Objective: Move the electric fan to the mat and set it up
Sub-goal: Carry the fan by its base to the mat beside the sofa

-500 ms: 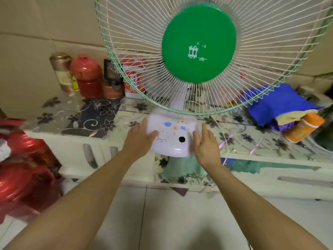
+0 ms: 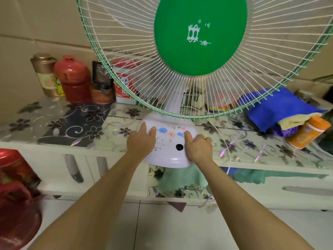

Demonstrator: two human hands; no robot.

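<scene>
White plastic, printed with small blue and pink flowers, fills the gap between the two hands: it is the base [image 2: 169, 147] of the electric fan, and both hands are clamped on it from either side. The left hand [image 2: 141, 142] lies on the base's left flank with its fingers [image 2: 150, 131] spread over the top edge; the right hand [image 2: 198, 147] presses the right flank, its thumb on the top face and the other fingers curled round the side. Between the hands sits a round black hole in the base. Above them rises the white neck, then the wide white wire grille with a pale green rim [image 2: 126, 91] and a round green centre plate [image 2: 200, 35]. The base's near edge overhangs the front of a white cabinet with a glossy floral top [image 2: 54, 123]. Beyond the left hand stand a bronze tin [image 2: 46, 73], a red ceramic jar [image 2: 73, 78] and a small copper-coloured pot [image 2: 101, 95]. Beyond the right hand lie a folded blue cloth [image 2: 277, 105] and an orange bottle [image 2: 308, 131] on its side. A thin white cord [image 2: 227, 147] trails just right of the right hand. Below the forearms is pale tiled floor [image 2: 171, 230].
</scene>
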